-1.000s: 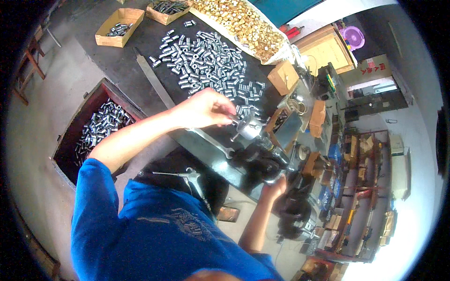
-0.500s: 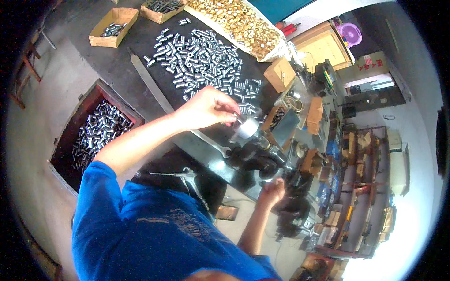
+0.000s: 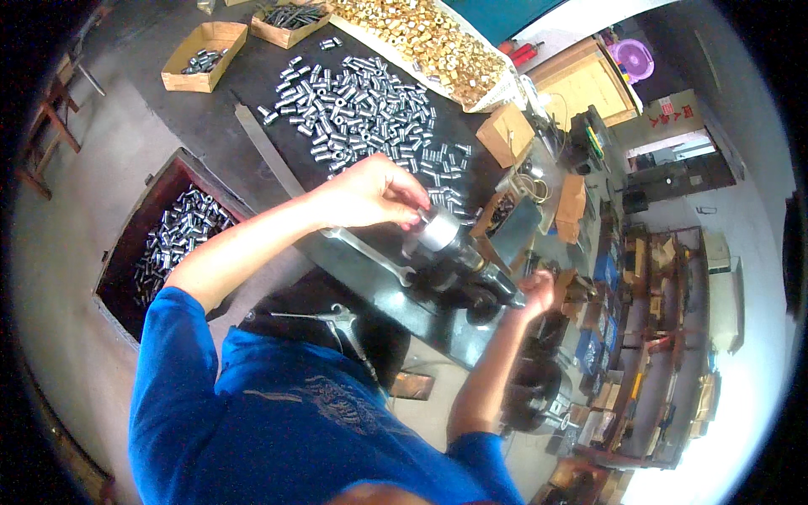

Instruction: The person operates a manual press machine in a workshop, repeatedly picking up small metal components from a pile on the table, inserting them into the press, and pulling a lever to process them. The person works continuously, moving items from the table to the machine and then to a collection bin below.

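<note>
My left hand [image 3: 383, 195] is closed in a pinch at the face of a silver round chuck [image 3: 441, 229]. Between its fingertips is a small metal part [image 3: 422, 215], mostly hidden. Behind the chuck runs a dark machine spindle [image 3: 475, 263]. At its far end my right hand [image 3: 539, 293] is curled closed; what it grips is blurred and hidden. A large heap of silver cylindrical fittings [image 3: 362, 109] lies on the dark bench [image 3: 210, 126] beyond my left hand. Nearer me, an open-ended wrench [image 3: 370, 254] rests on the bench beside the machine.
A dark bin [image 3: 114, 265] of silver fittings stands on the floor at left. Brass fittings [image 3: 421, 42] fill a white tray at the back. Cardboard boxes [image 3: 194, 80] sit on the bench's far left. An air blow gun [image 3: 337, 320] lies near my waist; shelving [image 3: 665, 337] stands at right.
My right hand has moved up and to the right, to the far end of the spindle. My left hand stays at the chuck, with only a slight shift.
</note>
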The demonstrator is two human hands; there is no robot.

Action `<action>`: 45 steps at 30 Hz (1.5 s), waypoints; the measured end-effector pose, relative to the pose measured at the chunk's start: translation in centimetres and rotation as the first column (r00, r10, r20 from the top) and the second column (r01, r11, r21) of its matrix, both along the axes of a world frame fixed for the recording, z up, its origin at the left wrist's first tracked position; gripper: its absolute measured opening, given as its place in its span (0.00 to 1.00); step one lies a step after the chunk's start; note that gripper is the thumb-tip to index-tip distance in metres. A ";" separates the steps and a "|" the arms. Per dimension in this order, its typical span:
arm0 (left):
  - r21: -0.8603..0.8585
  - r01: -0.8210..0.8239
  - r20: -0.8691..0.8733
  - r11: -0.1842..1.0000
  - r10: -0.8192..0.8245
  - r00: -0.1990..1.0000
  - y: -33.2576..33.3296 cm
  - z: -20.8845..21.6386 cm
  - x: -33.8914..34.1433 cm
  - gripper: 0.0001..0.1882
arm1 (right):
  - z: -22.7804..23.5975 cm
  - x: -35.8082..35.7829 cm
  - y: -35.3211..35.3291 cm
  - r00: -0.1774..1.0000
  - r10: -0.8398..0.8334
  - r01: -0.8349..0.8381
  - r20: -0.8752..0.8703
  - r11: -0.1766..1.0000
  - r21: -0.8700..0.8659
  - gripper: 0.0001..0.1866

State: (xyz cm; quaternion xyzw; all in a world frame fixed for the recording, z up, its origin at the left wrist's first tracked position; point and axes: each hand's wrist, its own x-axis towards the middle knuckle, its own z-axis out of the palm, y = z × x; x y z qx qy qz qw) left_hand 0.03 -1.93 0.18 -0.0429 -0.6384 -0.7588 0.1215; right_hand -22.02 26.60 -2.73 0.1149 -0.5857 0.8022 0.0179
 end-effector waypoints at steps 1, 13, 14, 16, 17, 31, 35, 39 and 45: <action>-0.008 0.010 -0.010 1.000 -0.010 1.000 0.2 0.1 -0.4 0.10 | -3.3 -1.2 1.3 0.989 -0.088 0.101 -0.116 0.989 0.112 0.09; -0.013 -0.055 0.019 0.998 0.055 0.998 0.2 -0.4 0.0 0.09 | 2.9 8.7 5.4 0.987 0.160 -0.161 -0.017 0.981 -0.106 0.12; -0.016 -0.055 0.012 0.998 0.055 0.998 0.2 -0.4 -0.1 0.09 | 3.3 7.5 5.1 0.978 0.198 -0.205 -0.062 0.967 -0.151 0.12; -0.017 -0.055 0.020 0.998 0.056 0.998 0.4 -0.3 -0.1 0.09 | 4.6 6.2 3.4 0.995 0.095 -0.094 -0.006 0.969 -0.228 0.12; -0.016 -0.054 0.022 0.998 0.054 0.998 0.5 -0.2 -0.2 0.09 | 4.6 5.9 3.0 0.989 0.122 -0.137 -0.084 0.967 -0.215 0.11; -0.200 -0.094 0.184 0.975 0.132 0.974 1.2 0.6 0.6 0.12 | -2.2 10.6 4.7 0.985 -0.015 0.047 0.170 0.981 -0.186 0.10; -0.197 -0.100 0.213 0.975 0.142 0.967 1.0 0.5 0.5 0.13 | -5.0 5.6 1.2 0.940 -0.084 0.140 0.330 0.979 -0.150 0.09; -0.168 -0.151 0.125 0.974 0.173 0.977 1.4 0.1 -0.1 0.12 | -3.7 -0.9 1.0 0.944 -0.145 0.225 -0.296 0.939 0.258 0.06; 0.023 -0.160 0.043 0.987 0.159 0.986 2.3 0.4 -0.1 0.07 | 3.5 6.1 2.6 0.980 0.015 -0.060 -0.198 0.973 -0.224 0.09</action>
